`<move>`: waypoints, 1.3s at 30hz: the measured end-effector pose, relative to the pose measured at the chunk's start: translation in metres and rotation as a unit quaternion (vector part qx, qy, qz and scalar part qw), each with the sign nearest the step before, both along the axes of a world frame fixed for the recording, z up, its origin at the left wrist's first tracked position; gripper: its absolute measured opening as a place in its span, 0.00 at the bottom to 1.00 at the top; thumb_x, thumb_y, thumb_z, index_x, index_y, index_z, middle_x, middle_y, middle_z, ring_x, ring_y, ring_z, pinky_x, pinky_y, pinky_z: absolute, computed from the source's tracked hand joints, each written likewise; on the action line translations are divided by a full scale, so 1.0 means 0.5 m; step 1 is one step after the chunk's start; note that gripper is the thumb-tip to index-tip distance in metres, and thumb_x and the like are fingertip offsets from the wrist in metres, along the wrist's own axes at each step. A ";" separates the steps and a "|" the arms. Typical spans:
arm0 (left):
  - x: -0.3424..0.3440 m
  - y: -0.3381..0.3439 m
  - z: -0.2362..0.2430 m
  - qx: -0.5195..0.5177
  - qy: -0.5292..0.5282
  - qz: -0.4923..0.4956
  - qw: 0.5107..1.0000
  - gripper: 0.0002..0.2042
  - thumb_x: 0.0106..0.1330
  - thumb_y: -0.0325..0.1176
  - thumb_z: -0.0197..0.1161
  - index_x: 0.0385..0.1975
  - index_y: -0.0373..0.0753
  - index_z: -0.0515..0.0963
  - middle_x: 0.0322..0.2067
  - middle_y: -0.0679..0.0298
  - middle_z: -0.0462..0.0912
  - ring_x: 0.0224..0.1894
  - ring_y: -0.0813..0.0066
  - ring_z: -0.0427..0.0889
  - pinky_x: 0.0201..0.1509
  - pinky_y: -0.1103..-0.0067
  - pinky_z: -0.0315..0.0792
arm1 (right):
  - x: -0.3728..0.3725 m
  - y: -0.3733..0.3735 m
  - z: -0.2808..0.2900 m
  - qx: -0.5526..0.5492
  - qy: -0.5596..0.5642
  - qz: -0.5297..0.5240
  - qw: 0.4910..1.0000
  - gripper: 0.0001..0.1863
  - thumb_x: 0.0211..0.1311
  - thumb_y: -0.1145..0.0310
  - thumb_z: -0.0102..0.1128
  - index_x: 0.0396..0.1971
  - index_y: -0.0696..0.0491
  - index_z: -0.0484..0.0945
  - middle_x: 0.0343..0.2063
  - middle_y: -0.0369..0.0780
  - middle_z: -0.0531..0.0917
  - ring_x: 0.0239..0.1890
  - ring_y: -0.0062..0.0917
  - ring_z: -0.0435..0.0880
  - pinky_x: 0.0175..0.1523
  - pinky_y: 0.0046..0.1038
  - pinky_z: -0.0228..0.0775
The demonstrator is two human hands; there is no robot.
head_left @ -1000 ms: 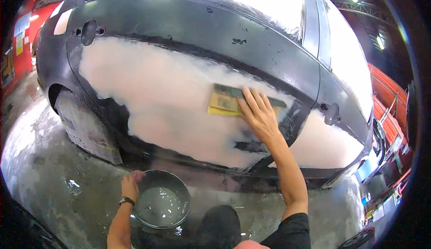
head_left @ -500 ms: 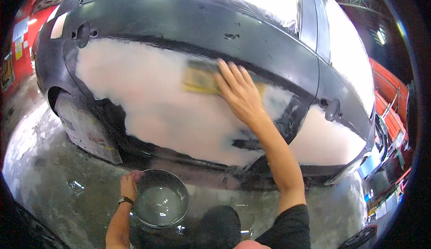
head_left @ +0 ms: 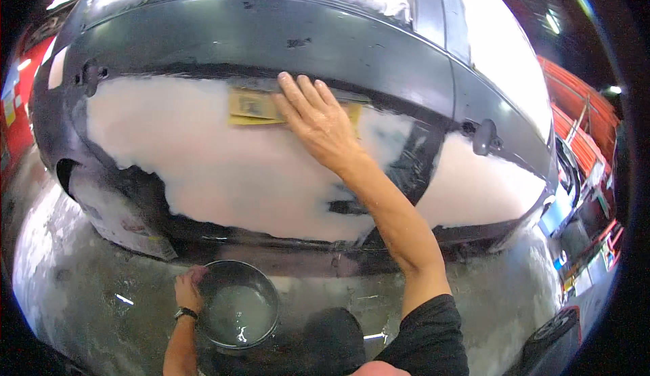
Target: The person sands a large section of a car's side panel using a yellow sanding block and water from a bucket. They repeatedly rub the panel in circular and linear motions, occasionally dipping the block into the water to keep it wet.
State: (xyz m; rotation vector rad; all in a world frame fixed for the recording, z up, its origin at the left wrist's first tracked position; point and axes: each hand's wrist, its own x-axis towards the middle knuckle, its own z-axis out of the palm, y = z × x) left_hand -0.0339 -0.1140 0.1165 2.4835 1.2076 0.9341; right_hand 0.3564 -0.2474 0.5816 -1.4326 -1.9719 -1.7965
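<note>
Head view: within the last second the right hand has travelled up and leftward, carrying the long, flat, yellow-sheeted block with its dark upper strip over the pale pink, matte, filler-like patch on the dark grey car door. The block now lies against the patch's upper border; it sat lower and nearer the patch's right end before. Judgement: the rubbing now bears on the top edge, where pale material meets dark paint. Right grip: fingers straight, laid across the block; thumb hidden, so cannot tell whether it closes around the edges. Left grip: the left hand is little changed, closed on a small, soft-looking pink item at the rim of the round, dark basin of cloudy liquid. Viewpoint has also turned, so part of the apparent shift is the camera's.
</note>
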 end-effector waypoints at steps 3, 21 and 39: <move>-0.034 0.007 -0.024 -0.010 0.023 0.048 0.999 0.20 0.66 0.24 0.56 0.58 0.40 0.73 0.53 0.45 0.74 0.52 0.39 0.74 0.58 0.54 0.70 | 0.048 -0.077 -0.058 -0.053 0.047 0.024 0.997 0.24 0.61 0.66 0.57 0.57 0.55 0.78 0.68 0.50 0.72 0.66 0.43 0.73 0.71 0.45 0.65; 0.006 -0.016 0.065 -0.041 -0.040 -0.027 0.998 0.20 0.62 0.20 0.55 0.55 0.38 0.73 0.47 0.47 0.77 0.50 0.41 0.75 0.55 0.55 0.70 | 0.105 -0.154 -0.022 -0.055 0.009 -0.036 0.998 0.23 0.60 0.68 0.56 0.57 0.55 0.77 0.69 0.47 0.71 0.65 0.41 0.74 0.70 0.45 0.65; -0.007 -0.020 0.008 -0.041 -0.034 0.038 0.998 0.22 0.62 0.21 0.57 0.57 0.42 0.74 0.50 0.48 0.75 0.53 0.42 0.75 0.58 0.56 0.71 | -0.110 0.112 0.023 -0.006 -0.040 0.010 0.999 0.23 0.62 0.68 0.56 0.57 0.58 0.79 0.64 0.50 0.72 0.60 0.43 0.75 0.66 0.44 0.68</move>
